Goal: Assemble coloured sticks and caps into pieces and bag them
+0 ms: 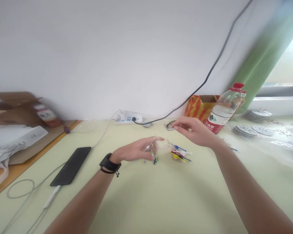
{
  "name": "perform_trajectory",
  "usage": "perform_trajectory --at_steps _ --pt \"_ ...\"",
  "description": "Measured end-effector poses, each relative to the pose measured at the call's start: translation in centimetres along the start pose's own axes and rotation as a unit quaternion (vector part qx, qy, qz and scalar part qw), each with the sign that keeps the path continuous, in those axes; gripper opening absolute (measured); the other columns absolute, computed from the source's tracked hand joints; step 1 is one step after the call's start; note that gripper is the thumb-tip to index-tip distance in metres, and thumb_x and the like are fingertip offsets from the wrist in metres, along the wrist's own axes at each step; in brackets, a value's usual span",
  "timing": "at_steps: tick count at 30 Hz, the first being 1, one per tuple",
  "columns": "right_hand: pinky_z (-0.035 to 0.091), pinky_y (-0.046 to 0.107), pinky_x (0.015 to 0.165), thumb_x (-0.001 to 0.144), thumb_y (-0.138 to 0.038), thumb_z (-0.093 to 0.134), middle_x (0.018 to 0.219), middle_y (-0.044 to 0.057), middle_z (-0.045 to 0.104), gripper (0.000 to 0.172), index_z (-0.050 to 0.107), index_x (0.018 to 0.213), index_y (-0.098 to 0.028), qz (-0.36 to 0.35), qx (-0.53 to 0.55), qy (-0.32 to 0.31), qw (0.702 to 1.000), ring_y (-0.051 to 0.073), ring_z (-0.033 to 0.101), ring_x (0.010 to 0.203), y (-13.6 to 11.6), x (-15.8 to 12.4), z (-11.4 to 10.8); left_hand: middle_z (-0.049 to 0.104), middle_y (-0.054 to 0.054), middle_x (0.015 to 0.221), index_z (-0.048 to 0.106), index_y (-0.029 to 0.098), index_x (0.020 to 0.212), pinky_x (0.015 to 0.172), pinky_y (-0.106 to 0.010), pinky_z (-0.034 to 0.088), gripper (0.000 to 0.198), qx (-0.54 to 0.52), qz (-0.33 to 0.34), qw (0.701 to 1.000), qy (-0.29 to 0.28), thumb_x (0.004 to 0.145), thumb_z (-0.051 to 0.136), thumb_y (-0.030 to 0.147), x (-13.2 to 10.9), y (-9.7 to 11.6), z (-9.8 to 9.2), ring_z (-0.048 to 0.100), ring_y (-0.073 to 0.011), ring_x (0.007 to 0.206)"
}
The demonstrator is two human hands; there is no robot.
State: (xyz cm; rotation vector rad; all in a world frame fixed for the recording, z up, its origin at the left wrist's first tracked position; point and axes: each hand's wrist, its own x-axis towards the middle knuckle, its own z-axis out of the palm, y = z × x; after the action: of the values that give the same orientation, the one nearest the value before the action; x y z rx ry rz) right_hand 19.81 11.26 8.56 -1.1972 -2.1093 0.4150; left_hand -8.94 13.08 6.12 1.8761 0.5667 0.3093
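My left hand [134, 149], with a black watch [109, 163] on its wrist, is curled around a clear plastic bag [150, 147]. Small coloured bits show under and beside its fingertips. To the right of the bag lies a small heap of blue, red, white, yellow and black plastic pieces [179, 153]. Above and behind that heap hovers my right hand [192, 128], fingers bent and thumb close to the index finger. Whatever may be between those fingertips is too small to make out. Just behind them sits a small flat item with a dark loop [170, 125].
A black phone [70, 166] on a charging cable lies at left. At the back are a white power strip [128, 117], a striped bag [197, 107] and a large water bottle [224, 109]. Stacked discs [245, 131] stand at right, a cardboard box [14, 107] at far left.
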Motion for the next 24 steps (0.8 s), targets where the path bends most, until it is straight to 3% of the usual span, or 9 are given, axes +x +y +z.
perform_trajectory --at_steps 4,6,10,13,16,20,24 --pt "0.051 0.032 0.069 0.089 -0.029 0.062 0.097 0.005 0.076 0.014 0.075 0.092 -0.024 0.106 -0.076 -0.121 0.984 0.021 0.067 0.081 4.6 -0.6 0.0 0.059 -0.004 0.100 0.043 0.029 0.153 0.076 -0.031 0.047 0.072 0.047 -0.003 0.999 -0.020 0.086 0.072 0.026 0.4 -0.4 0.3 0.058 -0.0211 0.091" --pt "0.049 0.030 0.069 0.083 -0.024 0.067 0.090 0.005 0.075 0.007 0.072 0.079 -0.023 0.156 -0.108 -0.147 0.971 0.022 0.068 0.081 6.4 -1.3 0.8 0.060 -0.005 0.103 0.045 0.030 0.152 0.076 -0.031 0.047 0.071 0.067 -0.003 0.998 -0.021 0.086 0.071 0.026 0.4 -0.5 0.7 0.057 -0.0208 0.090" --pt "0.047 0.030 0.069 0.085 -0.024 0.063 0.089 0.007 0.073 0.011 0.069 0.076 -0.021 0.191 -0.125 -0.125 0.966 0.022 0.067 0.080 7.5 -3.6 3.6 0.060 -0.006 0.113 0.045 0.030 0.151 0.081 -0.033 0.048 0.070 0.045 0.016 0.999 0.010 0.086 0.071 0.030 -0.4 -1.7 2.7 0.056 -0.0213 0.092" --pt "0.046 0.030 0.075 0.089 -0.023 0.057 0.099 0.007 0.072 0.013 0.069 0.083 -0.023 0.191 -0.119 -0.095 0.970 0.021 0.067 0.089 7.4 -5.2 5.4 0.059 -0.007 0.115 0.040 0.029 0.155 0.089 -0.037 0.047 0.075 0.038 0.054 0.993 0.101 0.087 0.071 0.035 -1.7 -3.2 4.9 0.055 -0.0234 0.098" --pt "0.047 0.031 0.077 0.092 -0.030 0.056 0.099 0.007 0.071 0.017 0.070 0.084 -0.022 0.191 -0.105 -0.064 0.974 0.022 0.067 0.088 7.7 -6.3 6.3 0.058 -0.008 0.124 0.037 0.028 0.155 0.099 -0.042 0.045 0.080 0.084 0.046 0.984 0.150 0.084 0.074 0.029 -2.8 -4.4 6.7 0.054 -0.0260 0.107" --pt "0.048 0.032 0.074 0.092 -0.042 0.058 0.093 0.006 0.072 0.026 0.074 0.083 -0.024 0.173 -0.063 -0.042 0.982 0.021 0.066 0.080 8.4 -6.8 7.3 0.052 -0.010 0.138 0.031 0.029 0.158 0.110 -0.044 0.040 0.084 0.137 0.048 0.976 0.165 0.085 0.074 0.029 -3.2 -5.0 7.6 0.052 -0.0276 0.121" --pt "0.047 0.032 0.066 0.090 -0.049 0.059 0.087 0.007 0.073 0.032 0.074 0.080 -0.023 0.167 -0.035 0.008 0.985 0.021 0.063 0.074 8.9 -6.9 8.1 0.056 -0.009 0.128 0.034 0.027 0.156 0.112 -0.047 0.038 0.086 0.214 0.055 0.963 0.154 0.082 0.077 0.035 -3.1 -4.8 7.8 0.052 -0.0297 0.119"
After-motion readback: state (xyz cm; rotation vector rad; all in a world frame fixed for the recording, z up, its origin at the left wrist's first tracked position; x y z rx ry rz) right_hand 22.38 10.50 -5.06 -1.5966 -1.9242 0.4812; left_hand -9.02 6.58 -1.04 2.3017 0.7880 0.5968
